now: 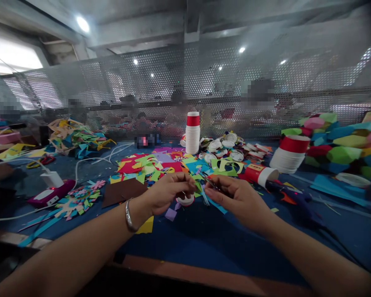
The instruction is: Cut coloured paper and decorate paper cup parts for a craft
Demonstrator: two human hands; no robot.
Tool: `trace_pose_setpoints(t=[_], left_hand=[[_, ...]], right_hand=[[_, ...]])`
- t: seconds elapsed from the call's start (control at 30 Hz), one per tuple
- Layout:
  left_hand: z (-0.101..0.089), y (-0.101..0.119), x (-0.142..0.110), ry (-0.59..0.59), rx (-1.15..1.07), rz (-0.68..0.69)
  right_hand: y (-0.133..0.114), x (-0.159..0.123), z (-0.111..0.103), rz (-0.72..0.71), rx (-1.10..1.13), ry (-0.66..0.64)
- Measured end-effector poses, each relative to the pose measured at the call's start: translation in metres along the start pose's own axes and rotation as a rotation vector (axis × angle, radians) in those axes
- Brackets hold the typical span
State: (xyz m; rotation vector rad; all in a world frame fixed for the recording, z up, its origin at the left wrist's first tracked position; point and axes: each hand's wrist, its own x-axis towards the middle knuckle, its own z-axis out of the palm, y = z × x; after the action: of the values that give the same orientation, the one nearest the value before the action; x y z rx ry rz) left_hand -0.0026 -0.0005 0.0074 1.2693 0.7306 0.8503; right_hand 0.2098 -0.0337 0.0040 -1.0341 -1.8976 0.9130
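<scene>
My left hand [170, 190] hovers over the blue table [204, 239] with its fingers curled in a pinch; a silver bangle [130, 215] sits on the wrist. Just under its fingertips lies a small white cup base with a red rim [185, 200]. My right hand [236, 198] is closed too, pinching a thin dark strip [210, 183] that points toward the left hand. What the left fingers grip is too small to name. Scraps of coloured paper [151, 167] lie right behind both hands.
A tall stack of red-and-white paper cups [192, 133] stands at the back; a shorter stack [289, 153] and a tipped cup [259, 174] are on the right by a dark glue gun [297, 199]. Cut cup bases [228, 148], folded paper shapes [336, 144], a pink device [51, 194], a mesh screen.
</scene>
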Motion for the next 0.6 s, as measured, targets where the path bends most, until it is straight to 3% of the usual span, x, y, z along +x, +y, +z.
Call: trace_pose_setpoints(t=[0.1, 0.27, 0.6], left_hand=[[-0.0055, 0.0038, 0.0022, 0.027, -0.102, -0.003], [-0.0082, 0.0082, 0.002, 0.058, -0.254, -0.012], [-0.0024, 0.0112, 0.0008, 0.044, -0.393, -0.068]], right_hand=[[-0.0045, -0.0002, 0.0006, 0.07, 0.132, -0.012], [-0.0045, -0.0003, 0.0034, 0.207, 0.439, -0.137], [-0.002, -0.0019, 0.0039, 0.254, 0.528, -0.168]])
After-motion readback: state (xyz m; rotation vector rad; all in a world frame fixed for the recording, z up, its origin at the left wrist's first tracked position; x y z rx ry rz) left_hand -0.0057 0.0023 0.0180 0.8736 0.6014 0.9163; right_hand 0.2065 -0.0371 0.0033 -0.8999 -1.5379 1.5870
